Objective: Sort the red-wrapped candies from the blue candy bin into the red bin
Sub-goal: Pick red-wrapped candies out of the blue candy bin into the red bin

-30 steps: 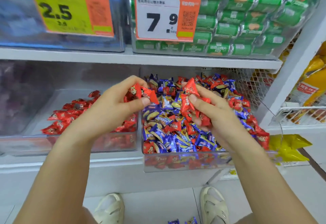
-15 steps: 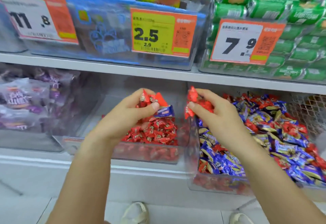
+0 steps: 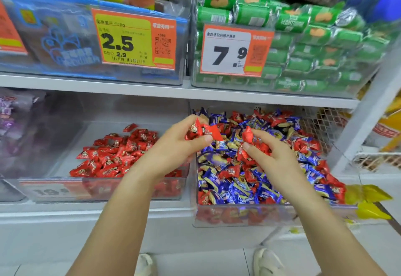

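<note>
Two clear bins stand side by side on the lower shelf. The red bin (image 3: 54,188) on the left holds a pile of red-wrapped candies (image 3: 112,156). The blue candy bin (image 3: 238,219) on the right is full of blue candies (image 3: 236,188) mixed with red ones. My left hand (image 3: 173,152) grips a bunch of red candies (image 3: 204,131) over the wall between the bins. My right hand (image 3: 275,158) grips more red candies (image 3: 249,143) above the blue bin.
The upper shelf (image 3: 173,91) carries a bin of green packets (image 3: 303,36) with a 7.9 price tag (image 3: 234,52) and a bin with a 2.5 tag (image 3: 134,39). Purple packets (image 3: 13,112) lie far left. Yellow bags (image 3: 368,202) sit at right. My shoes (image 3: 269,262) show below.
The view swung left over the red bin, then back right. Both hands kept their red candies and now hang over the boundary and the blue bin.
</note>
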A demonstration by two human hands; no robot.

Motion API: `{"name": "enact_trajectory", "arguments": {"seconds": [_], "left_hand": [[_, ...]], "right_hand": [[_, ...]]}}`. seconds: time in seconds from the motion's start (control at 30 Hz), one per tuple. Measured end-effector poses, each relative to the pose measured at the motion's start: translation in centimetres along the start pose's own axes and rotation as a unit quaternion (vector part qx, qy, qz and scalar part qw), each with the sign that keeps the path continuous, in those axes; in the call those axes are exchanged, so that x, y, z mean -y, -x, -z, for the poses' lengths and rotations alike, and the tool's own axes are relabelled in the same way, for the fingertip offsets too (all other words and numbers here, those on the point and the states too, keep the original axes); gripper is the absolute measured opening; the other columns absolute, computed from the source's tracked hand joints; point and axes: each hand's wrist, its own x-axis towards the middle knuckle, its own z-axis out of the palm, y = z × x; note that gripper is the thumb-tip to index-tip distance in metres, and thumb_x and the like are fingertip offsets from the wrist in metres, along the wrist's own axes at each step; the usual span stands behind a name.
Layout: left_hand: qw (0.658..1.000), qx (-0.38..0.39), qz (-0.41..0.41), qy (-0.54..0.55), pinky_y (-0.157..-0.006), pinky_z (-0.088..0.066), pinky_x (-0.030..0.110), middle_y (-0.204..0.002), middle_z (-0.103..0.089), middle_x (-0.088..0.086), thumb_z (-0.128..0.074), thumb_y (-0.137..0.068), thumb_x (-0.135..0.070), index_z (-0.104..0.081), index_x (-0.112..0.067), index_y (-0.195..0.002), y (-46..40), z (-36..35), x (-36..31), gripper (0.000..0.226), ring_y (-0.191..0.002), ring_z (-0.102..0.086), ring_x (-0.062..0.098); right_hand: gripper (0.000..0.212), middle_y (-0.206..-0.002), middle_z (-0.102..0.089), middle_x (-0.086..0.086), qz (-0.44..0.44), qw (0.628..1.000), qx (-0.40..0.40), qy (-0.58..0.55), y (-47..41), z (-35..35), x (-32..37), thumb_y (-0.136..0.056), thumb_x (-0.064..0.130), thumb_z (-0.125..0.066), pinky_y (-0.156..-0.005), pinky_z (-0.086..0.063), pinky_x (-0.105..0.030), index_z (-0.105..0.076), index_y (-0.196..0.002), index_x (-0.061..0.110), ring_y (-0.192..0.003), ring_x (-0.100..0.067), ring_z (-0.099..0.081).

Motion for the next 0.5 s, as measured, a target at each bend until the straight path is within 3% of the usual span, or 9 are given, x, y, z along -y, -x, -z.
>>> {"name": "enact_trajectory", "arguments": {"seconds": [0.07,0.17,0.27,0.33,0.37,0.43,0.5], "left_hand": [[1.0,-0.022,0.01,-0.01,-0.044,-0.028,0.02,-0.056,-0.044,-0.002,-0.061,-0.091,-0.017,-0.056,-0.019,-0.101,0.1,1.2,0.5,0.012,-0.053,-0.033,0.017],[0.995,-0.074,0.044,-0.059,-0.05,-0.034,0.022,-0.064,-0.048,0.005,-0.062,-0.09,-0.018,-0.057,-0.018,-0.1,0.6,4.6,2.0,0.011,-0.058,-0.038,0.016],[0.983,-0.127,0.09,-0.094,-0.065,-0.042,0.031,-0.076,-0.061,0.019,-0.066,-0.087,-0.022,-0.061,-0.016,-0.096,1.1,8.2,4.4,0.011,-0.067,-0.051,0.019],[0.976,-0.162,0.114,-0.09,-0.063,-0.048,0.03,-0.078,-0.066,0.012,-0.068,-0.086,-0.021,-0.063,-0.017,-0.098,1.6,9.9,5.5,0.013,-0.068,-0.057,0.02],[0.973,-0.179,0.122,-0.078,-0.063,-0.051,0.029,-0.08,-0.067,0.008,-0.067,-0.086,-0.021,-0.063,-0.017,-0.099,1.7,10.5,5.9,0.014,-0.068,-0.059,0.019],[0.967,-0.215,0.133,-0.044,-0.08,-0.055,0.038,-0.093,-0.07,0.007,-0.068,-0.086,-0.025,-0.064,-0.022,-0.099,1.9,11.9,6.6,0.014,-0.081,-0.065,0.02],[0.96,-0.243,0.135,-0.008,-0.092,-0.05,0.045,-0.102,-0.069,0.003,-0.07,-0.081,-0.034,-0.063,-0.033,-0.1,2.3,13.1,6.9,0.02,-0.096,-0.065,0.02]], "right_hand": [[0.026,-0.059,-0.053,0.015,0.018,0.999,0.014,-0.044,-0.1,-0.5,0.8,-0.09,0.029,-0.062,-0.057,-0.046,-0.033,-0.058,-0.112,0.04,-0.057,-0.006,-0.05],[0.025,-0.068,-0.062,0.025,0.078,0.991,0.077,-0.074,-0.7,-2.6,3.6,-0.089,0.024,-0.064,-0.064,-0.042,-0.019,-0.06,-0.108,0.041,-0.061,0.004,-0.054],[0.026,-0.083,-0.064,0.016,0.148,0.979,0.138,0.024,-1.9,-6.5,7.3,-0.087,0.028,-0.063,-0.075,-0.044,-0.026,-0.062,-0.112,0.036,-0.079,-0.005,-0.059],[0.029,-0.079,-0.059,0.012,0.16,0.972,0.147,0.086,-3.3,-9.9,9.2,-0.087,0.03,-0.061,-0.069,-0.039,-0.028,-0.06,-0.116,0.031,-0.079,-0.011,-0.054],[0.035,-0.085,-0.06,0.008,0.153,0.97,0.161,0.1,-4.1,-11.4,9.7,-0.087,0.033,-0.061,-0.069,-0.036,-0.027,-0.056,-0.121,0.029,-0.083,-0.014,-0.054],[0.061,-0.116,-0.059,-0.005,0.125,0.955,0.229,0.14,-5.5,-13.7,10.2,-0.085,0.041,-0.064,-0.078,-0.036,-0.025,-0.04,-0.139,0.027,-0.109,-0.02,-0.054],[0.089,-0.144,-0.039,-0.013,0.115,0.919,0.311,0.213,-6.2,-14.7,10.1,-0.082,0.049,-0.066,-0.098,-0.037,-0.029,-0.015,-0.151,0.026,-0.131,-0.026,-0.041]]}}
